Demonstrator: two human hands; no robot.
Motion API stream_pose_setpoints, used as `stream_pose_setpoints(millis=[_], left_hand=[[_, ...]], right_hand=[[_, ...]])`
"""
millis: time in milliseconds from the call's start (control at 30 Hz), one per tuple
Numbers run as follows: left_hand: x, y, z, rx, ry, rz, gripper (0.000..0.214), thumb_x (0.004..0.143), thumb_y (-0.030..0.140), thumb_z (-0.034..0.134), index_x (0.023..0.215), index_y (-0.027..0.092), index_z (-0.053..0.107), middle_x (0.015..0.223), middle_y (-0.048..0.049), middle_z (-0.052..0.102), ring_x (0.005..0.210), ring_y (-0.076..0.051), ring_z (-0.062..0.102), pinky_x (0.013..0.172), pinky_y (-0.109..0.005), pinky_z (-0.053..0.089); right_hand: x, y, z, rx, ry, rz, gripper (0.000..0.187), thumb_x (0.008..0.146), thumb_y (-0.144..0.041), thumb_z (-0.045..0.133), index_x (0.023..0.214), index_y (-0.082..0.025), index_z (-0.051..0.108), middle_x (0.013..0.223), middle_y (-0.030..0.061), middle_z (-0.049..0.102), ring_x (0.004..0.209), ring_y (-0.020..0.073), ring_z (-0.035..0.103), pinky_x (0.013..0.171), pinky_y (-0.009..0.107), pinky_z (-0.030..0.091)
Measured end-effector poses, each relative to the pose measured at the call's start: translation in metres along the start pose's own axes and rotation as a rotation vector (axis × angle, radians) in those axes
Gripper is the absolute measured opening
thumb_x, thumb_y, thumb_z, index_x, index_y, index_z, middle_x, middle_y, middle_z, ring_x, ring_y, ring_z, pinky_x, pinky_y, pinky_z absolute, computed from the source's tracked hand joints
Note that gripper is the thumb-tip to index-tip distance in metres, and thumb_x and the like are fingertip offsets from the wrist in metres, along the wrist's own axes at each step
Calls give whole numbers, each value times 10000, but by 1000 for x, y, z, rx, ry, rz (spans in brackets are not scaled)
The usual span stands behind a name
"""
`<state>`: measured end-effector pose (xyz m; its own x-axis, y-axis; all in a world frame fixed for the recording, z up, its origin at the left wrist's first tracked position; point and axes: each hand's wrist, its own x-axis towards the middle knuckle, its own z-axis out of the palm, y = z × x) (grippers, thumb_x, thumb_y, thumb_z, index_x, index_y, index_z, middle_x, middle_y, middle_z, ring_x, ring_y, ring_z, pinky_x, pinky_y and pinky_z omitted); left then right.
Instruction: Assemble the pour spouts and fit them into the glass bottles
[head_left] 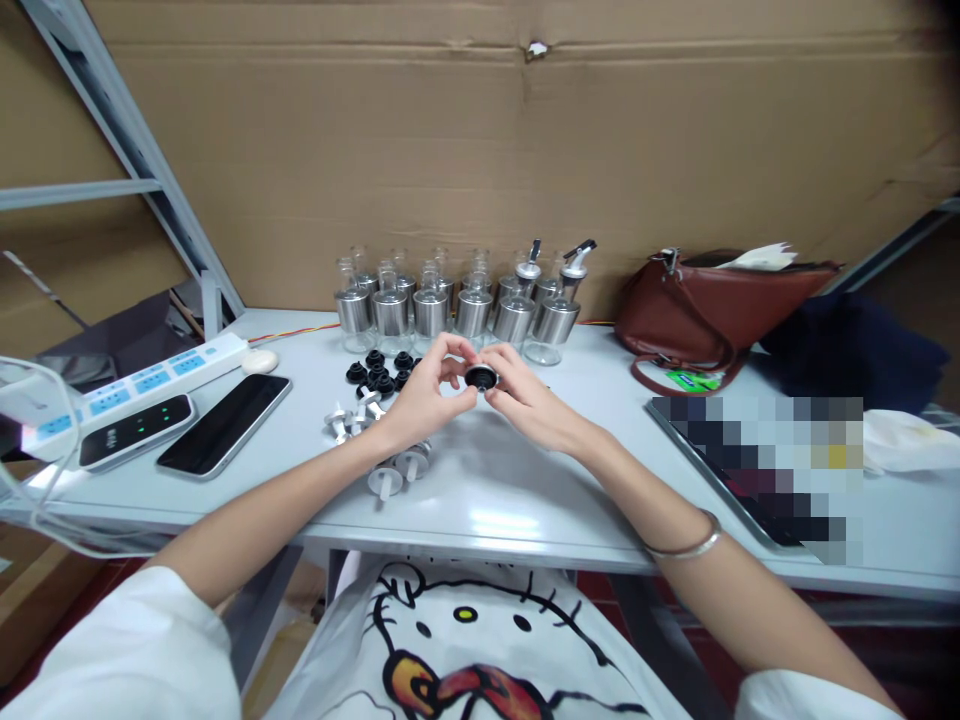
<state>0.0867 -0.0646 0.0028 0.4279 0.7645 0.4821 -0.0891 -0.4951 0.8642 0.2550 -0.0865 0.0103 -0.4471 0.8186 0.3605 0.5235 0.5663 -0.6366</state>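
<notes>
Above the middle of the table, my left hand (431,392) and my right hand (521,395) meet around a bottle pourer (481,377), fingers closed on its rim. It shows a black stopper underside inside a silvery rim; its far side is hidden. Close by my left hand lie several black stoppers (379,378) in a heap. Silvery pourer tops (386,482) with flat discs and stems are scattered beside my left wrist, partly covered by it. Behind my hands stand glass bottles with metal sleeves (431,312) in rows. Two at the right carry lever-topped pourers (528,268).
At left on the table (517,500) are a power strip (176,372), a black phone (225,425) and a device with green lights (139,432). A brown bag (697,310) and a tablet-like object (720,470), partly blurred out, lie right. Cardboard (450,140) stands behind.
</notes>
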Motion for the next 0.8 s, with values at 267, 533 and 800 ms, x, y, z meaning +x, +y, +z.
stream_pose_setpoints(millis=[267, 533, 800], left_hand=[[-3, 1, 2, -109, 12, 80, 341, 715, 122, 606, 1009, 199, 451, 1003, -22, 563, 920, -132, 587, 844, -272, 448], [1, 2, 0, -182, 45, 4, 307, 712, 210, 641, 990, 163, 518, 986, -53, 614, 924, -161, 607, 809, -282, 465], [2, 2, -3, 79, 120, 96, 352, 663, 127, 595, 976, 200, 451, 925, -1, 578, 814, -107, 562, 679, -235, 389]], right_hand=[[1, 2, -8, -36, 256, -174, 306, 831, -273, 589, 1131, -217, 601, 1027, 66, 420, 818, 149, 538, 788, 361, 540], [3, 7, -13, 2, 320, -252, 269, 803, -293, 658, 1067, -238, 644, 1036, 69, 543, 982, 203, 578, 854, 393, 543], [3, 6, -18, 70, 314, -129, 278, 868, -383, 548, 1073, -214, 628, 1097, 99, 600, 1028, 224, 590, 838, 385, 519]])
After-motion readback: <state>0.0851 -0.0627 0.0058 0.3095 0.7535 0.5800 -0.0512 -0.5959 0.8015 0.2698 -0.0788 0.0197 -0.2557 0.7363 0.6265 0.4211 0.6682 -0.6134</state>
